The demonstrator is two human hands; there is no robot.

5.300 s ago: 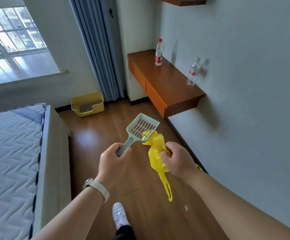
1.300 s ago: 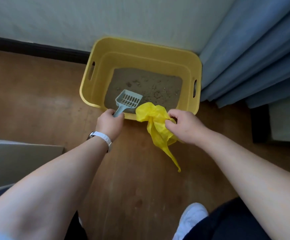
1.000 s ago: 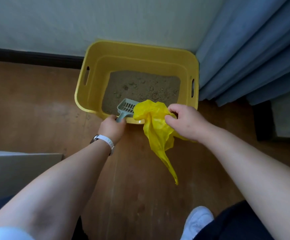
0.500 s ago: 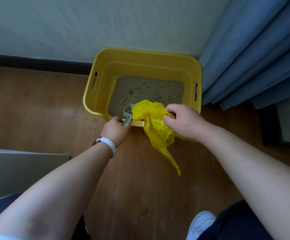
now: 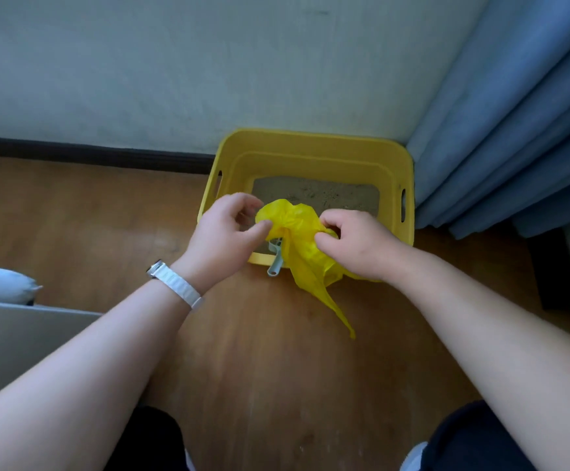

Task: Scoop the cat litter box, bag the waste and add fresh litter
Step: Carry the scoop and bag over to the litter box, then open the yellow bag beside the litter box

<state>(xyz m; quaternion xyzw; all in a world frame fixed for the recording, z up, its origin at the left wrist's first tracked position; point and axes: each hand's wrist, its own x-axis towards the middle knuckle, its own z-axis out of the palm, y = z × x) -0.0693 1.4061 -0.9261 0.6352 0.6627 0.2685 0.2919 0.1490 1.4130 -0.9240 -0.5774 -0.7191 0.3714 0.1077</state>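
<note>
A yellow litter box [image 5: 314, 147] with grey-brown litter [image 5: 317, 193] stands on the wooden floor against the wall. A crumpled yellow plastic bag [image 5: 297, 246] hangs in front of its near rim. My right hand [image 5: 354, 244] pinches the bag's top on the right. My left hand [image 5: 225, 232] pinches the bag's top on the left with thumb and fingers. The pale green scoop [image 5: 275, 260] leans over the box's near rim, its handle sticking out toward me; no hand holds it and the bag hides most of it.
A blue curtain [image 5: 514, 130] hangs right of the box, touching its right side. A dark skirting board [image 5: 89, 156] runs along the wall. A bed corner [image 5: 11, 321] lies at the left. My knees fill the bottom edge.
My left hand has let go of the scoop, which now rests on the box's near rim, and has moved to the bag's top. The right hand keeps its hold on the bag.
</note>
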